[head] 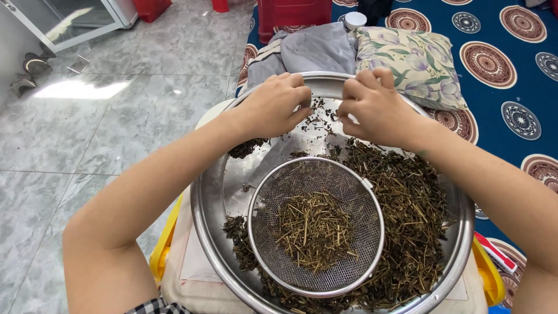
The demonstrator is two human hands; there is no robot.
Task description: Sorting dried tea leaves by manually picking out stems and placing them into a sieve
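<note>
A wide steel tray (212, 197) holds a heap of dried dark herbs and stems (407, 221). Inside it rests a round wire-mesh sieve (273, 197) with a small pile of cut stems (314, 229) in its middle. My left hand (273, 104) and my right hand (375, 104) hover at the tray's far side, fingers pinched together close to each other over scattered dried bits (321, 116). What they pinch is too small to make out.
The tray sits on a white and yellow container (168, 238). Beyond it lie a floral pillow (410, 58), grey cloth (314, 49) and a red bin (290, 14). A blue patterned mat (511, 75) is at right, grey marble floor (116, 116) at left.
</note>
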